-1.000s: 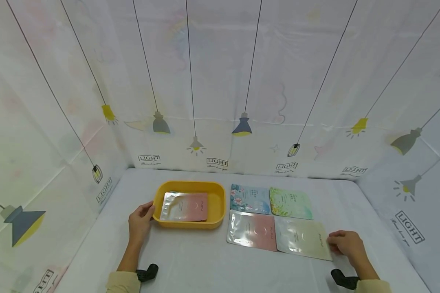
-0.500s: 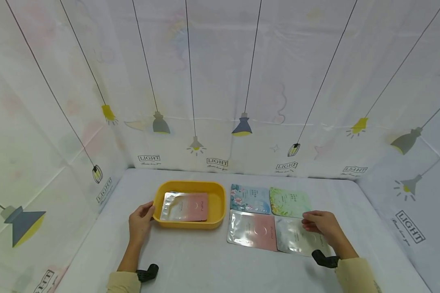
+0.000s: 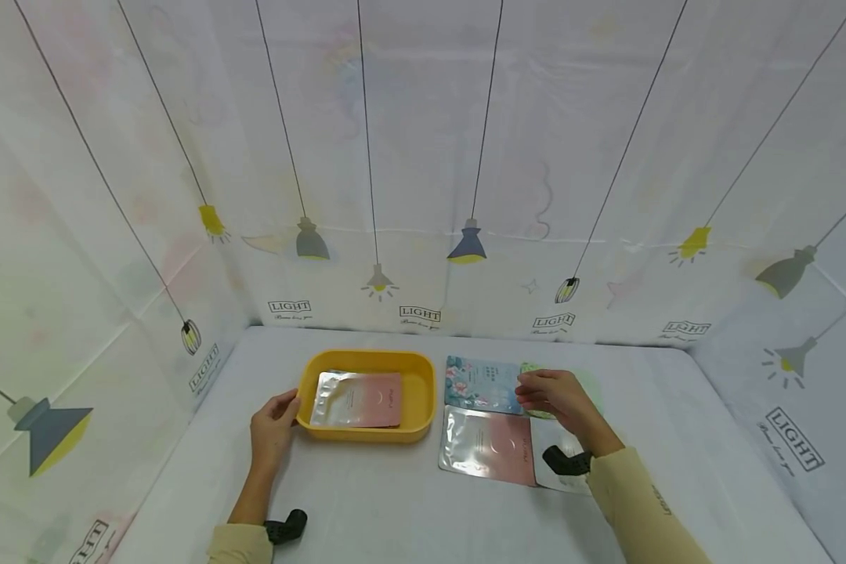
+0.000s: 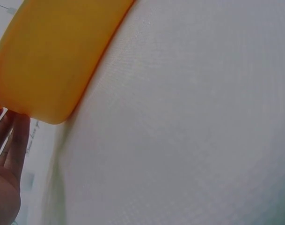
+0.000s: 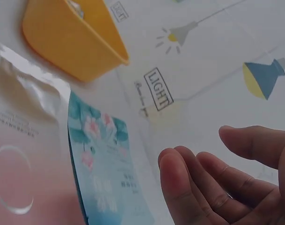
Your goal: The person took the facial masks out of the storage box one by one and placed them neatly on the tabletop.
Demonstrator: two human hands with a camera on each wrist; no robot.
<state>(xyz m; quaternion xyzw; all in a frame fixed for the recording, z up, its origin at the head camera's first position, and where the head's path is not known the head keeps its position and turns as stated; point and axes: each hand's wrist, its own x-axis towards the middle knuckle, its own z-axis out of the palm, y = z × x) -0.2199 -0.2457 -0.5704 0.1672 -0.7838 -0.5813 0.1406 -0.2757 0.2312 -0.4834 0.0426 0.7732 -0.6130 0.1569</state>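
My left hand [image 3: 272,427] holds the left end of a yellow plastic tray [image 3: 419,392], its fingertips at the rim. A pink and silver foil sachet [image 3: 363,399] lies inside that tray. My right hand [image 3: 557,395] is over the other sachets, thumb apart from loosely bent fingers, with nothing between them in the right wrist view. Under it the green sachet [image 3: 592,388] is partly covered. Just left of the fingertips lies a blue floral sachet [image 3: 481,384]. Nearer the front are a pink sachet [image 3: 486,445] and a pale sachet [image 3: 546,450], the latter partly hidden by the right wrist.
A white cloth [image 3: 381,501] covers the table, with its back edge against a hanging curtain [image 3: 423,157] printed with lamps. Black straps with camera mounts [image 3: 285,526] sit on both wrists.
My right hand has moved left and away from me, from the pale sachet's right edge to over the green one. The left hand, tray and sachets stay in place.
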